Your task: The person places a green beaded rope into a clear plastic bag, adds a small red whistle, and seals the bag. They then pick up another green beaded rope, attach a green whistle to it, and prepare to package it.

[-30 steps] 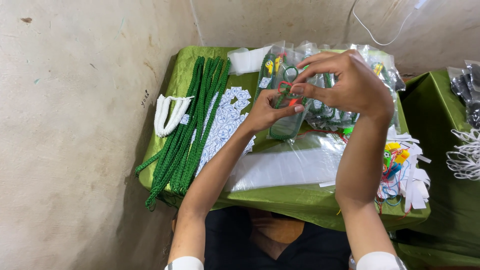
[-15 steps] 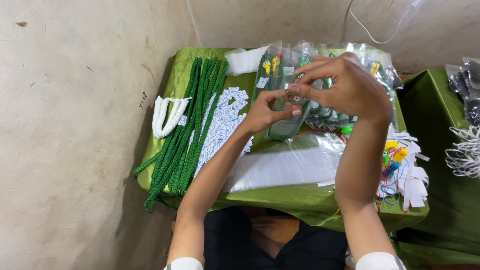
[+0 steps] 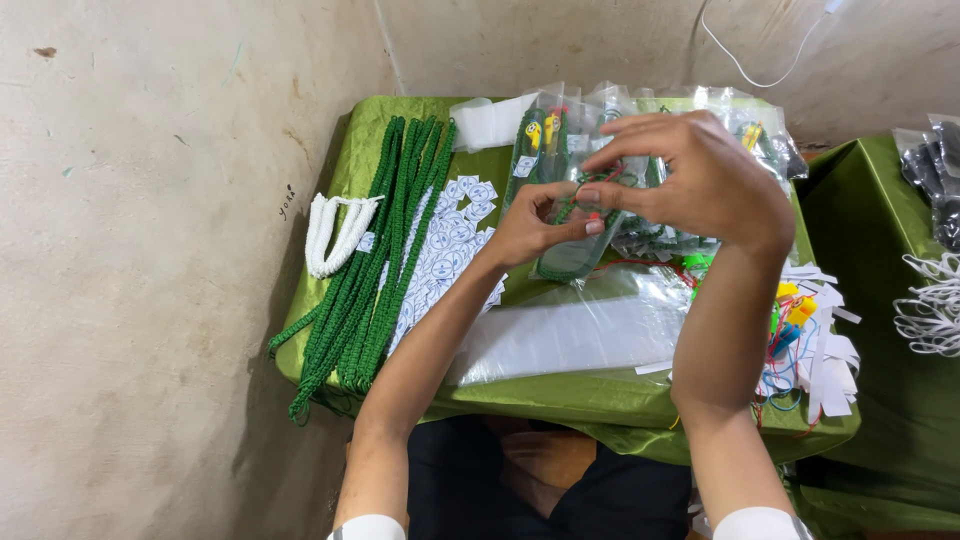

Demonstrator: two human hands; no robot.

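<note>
Nearest the person, a stack of clear plastic sleeves (image 3: 570, 335) lies flat on the green-clothed desk (image 3: 560, 395). Just beyond that stack, both hands meet above the desk. The left hand (image 3: 535, 222) pinches the top of a clear packet holding a green cord (image 3: 572, 250), whose lower end hangs down to the desk. The right hand (image 3: 700, 180) is curled over it, its thumb and forefinger grasping the same packet top beside the left fingertips. Left of the stack lie small white printed cards (image 3: 450, 250), then a bundle of long green braided cords (image 3: 375, 250) and white cords (image 3: 335, 232). Farther back, beyond the hands, filled packets (image 3: 560, 120) rest against the wall.
</note>
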